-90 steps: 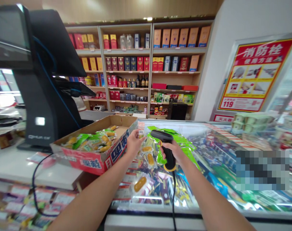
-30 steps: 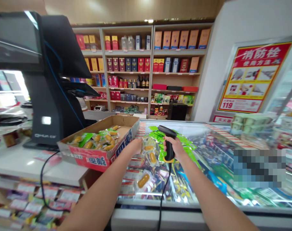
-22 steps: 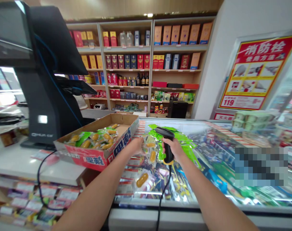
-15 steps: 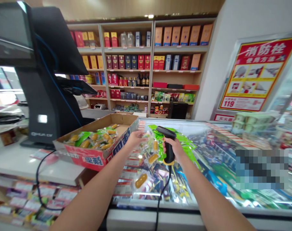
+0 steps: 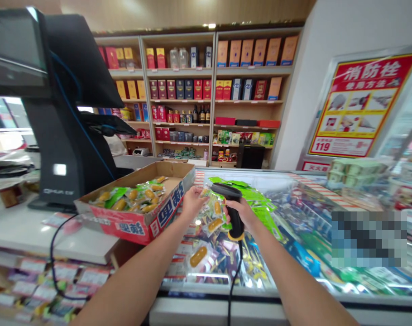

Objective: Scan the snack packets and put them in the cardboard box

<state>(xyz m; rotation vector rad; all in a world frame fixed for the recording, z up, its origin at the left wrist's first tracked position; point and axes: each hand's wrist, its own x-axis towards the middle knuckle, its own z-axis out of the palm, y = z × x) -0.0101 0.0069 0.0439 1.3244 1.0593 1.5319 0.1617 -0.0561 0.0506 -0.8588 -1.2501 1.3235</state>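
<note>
My right hand (image 5: 241,212) grips a black handheld barcode scanner (image 5: 236,222) by its handle. Its head points left, towards my left hand (image 5: 193,202), whose fingers pinch the edge of a clear packet (image 5: 205,192). Just below, more clear packets (image 5: 215,223), each with an oblong yellow-brown food piece inside, lie on the glass top. Another such packet (image 5: 198,256) lies nearer to me. Green packets (image 5: 255,197) are spread behind the scanner. Left of my left hand stands an open cardboard box (image 5: 172,170) with several similar packets in it.
A black checkout terminal (image 5: 66,136) rises at the left on a white counter (image 5: 19,228). The scanner's cable (image 5: 230,285) hangs over the front edge of the glass-topped freezer (image 5: 222,304). Stacked cartons (image 5: 357,170) stand at the right. Shelves of boxed goods (image 5: 180,68) line the back.
The scanner in my right hand has shifted left and slightly down, closer to my left hand. My left hand has moved little and keeps its pinch on the packet.
</note>
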